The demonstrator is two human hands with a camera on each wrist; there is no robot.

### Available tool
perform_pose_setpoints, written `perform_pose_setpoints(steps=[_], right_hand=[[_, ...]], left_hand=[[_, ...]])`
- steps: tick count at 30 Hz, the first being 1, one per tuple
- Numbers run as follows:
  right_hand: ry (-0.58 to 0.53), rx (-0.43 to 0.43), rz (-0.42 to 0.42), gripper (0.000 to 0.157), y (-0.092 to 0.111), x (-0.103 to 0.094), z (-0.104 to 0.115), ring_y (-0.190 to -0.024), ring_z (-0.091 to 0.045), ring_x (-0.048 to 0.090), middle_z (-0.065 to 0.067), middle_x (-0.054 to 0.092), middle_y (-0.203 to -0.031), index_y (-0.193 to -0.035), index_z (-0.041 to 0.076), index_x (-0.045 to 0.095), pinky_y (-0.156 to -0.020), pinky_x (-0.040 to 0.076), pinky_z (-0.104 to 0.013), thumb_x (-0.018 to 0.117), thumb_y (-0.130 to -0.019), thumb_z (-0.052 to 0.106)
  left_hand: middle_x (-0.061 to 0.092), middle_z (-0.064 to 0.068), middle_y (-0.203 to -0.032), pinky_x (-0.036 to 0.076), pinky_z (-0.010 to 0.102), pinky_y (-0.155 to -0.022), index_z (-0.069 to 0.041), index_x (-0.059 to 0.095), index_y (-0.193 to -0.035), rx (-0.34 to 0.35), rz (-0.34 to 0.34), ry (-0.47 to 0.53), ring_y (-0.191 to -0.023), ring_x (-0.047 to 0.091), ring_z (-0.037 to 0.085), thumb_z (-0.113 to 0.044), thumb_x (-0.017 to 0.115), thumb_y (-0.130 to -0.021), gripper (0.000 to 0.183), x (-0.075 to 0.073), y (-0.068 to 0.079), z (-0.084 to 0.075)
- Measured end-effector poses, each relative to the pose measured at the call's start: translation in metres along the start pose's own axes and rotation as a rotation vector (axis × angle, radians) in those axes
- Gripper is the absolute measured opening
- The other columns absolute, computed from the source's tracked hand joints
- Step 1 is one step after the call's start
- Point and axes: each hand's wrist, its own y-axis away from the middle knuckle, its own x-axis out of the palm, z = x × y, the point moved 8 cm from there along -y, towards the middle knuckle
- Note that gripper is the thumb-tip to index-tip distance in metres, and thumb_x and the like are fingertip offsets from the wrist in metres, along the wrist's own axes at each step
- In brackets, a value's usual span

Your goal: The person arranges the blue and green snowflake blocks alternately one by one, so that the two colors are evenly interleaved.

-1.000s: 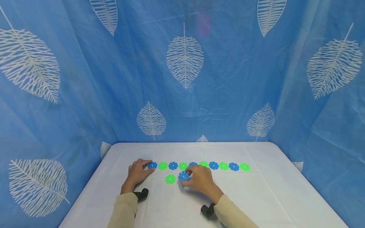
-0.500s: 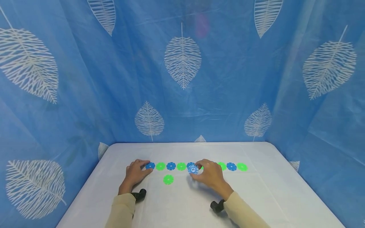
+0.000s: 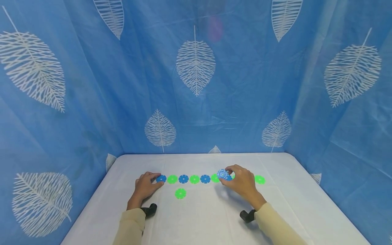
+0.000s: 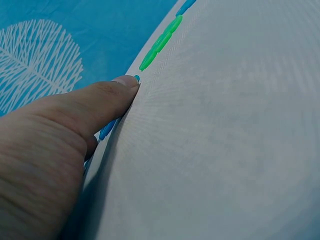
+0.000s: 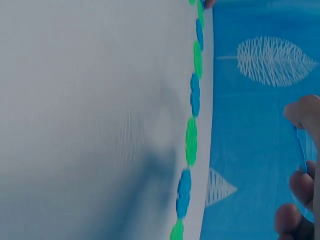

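Note:
My right hand pinches a blue notched plastic disc by its edges, raised above the table with a shadow below. In the right wrist view, that disc shows edge-on between thumb and fingers. At the row's left end, my left hand rests on the table, with thumb and forefinger on either side of a flat blue disc. The row alternates blue and green: a green disc follows, then another blue disc, on to a green disc at the right end. My right hand hides part of the row.
One green disc lies alone in front of the row. A white cloth covers the table. Behind and at both sides hangs a blue curtain with white leaf prints. A black wrist device is strapped on each arm.
My right hand has lifted the blue disc from near the lone green disc and carried it right, now over the row's right part. The left hand has kept its place.

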Motion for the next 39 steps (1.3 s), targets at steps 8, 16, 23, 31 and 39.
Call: perform_pose_setpoints(steps=[8,16,23,31,39], right_hand=[[0.063,0.085,-0.045,0.043,-0.002,-0.027,-0.042,-0.062,-0.01,0.057,0.005,0.069,-0.081,-0.096,0.02,0.076,-0.045,0.036,-0.022,0.091,-0.065,0.047],[0.112,0.178,-0.007,0.043,-0.002,-0.044,-0.08,-0.062,-0.013,0.056,-0.001,0.07,-0.084,-0.098,0.015,0.075,-0.047,0.039,-0.027,0.089,-0.069,0.044],[0.143,0.26,-0.01,0.045,0.004,-0.056,-0.116,-0.064,-0.017,0.059,-0.004,0.072,-0.089,-0.101,0.014,0.075,-0.052,0.042,-0.032,0.087,-0.072,0.046],[0.183,0.384,0.043,0.049,0.015,-0.067,-0.156,-0.071,-0.025,0.063,-0.01,0.072,-0.094,-0.105,0.012,0.072,-0.063,0.047,-0.049,0.081,-0.077,0.052],[0.148,0.583,0.142,0.062,0.038,-0.063,-0.186,-0.089,-0.035,0.065,-0.018,0.073,-0.102,-0.114,0.005,0.07,-0.068,0.045,-0.05,0.076,-0.08,0.057]], left_hand=[[0.062,0.011,-0.125,0.034,0.049,-0.093,-0.02,0.068,-0.131,0.003,0.009,-0.014,-0.118,0.054,0.031,-0.045,0.076,-0.086,0.052,0.0,-0.002,0.0],[0.062,0.01,-0.125,0.035,0.049,-0.093,-0.021,0.068,-0.131,-0.004,0.01,-0.022,-0.118,0.054,0.031,-0.045,0.076,-0.086,0.052,0.002,-0.003,0.005],[0.062,0.012,-0.126,0.034,0.05,-0.093,-0.019,0.068,-0.131,0.009,0.005,-0.024,-0.119,0.054,0.032,-0.044,0.075,-0.086,0.052,0.001,-0.002,0.001],[0.062,0.012,-0.125,0.034,0.05,-0.094,-0.019,0.068,-0.132,0.001,0.003,-0.019,-0.119,0.054,0.033,-0.044,0.075,-0.086,0.053,0.001,-0.005,0.0],[0.062,0.009,-0.126,0.034,0.05,-0.095,-0.022,0.067,-0.132,-0.016,0.019,-0.008,-0.12,0.053,0.03,-0.044,0.075,-0.086,0.051,0.004,-0.004,0.004]])
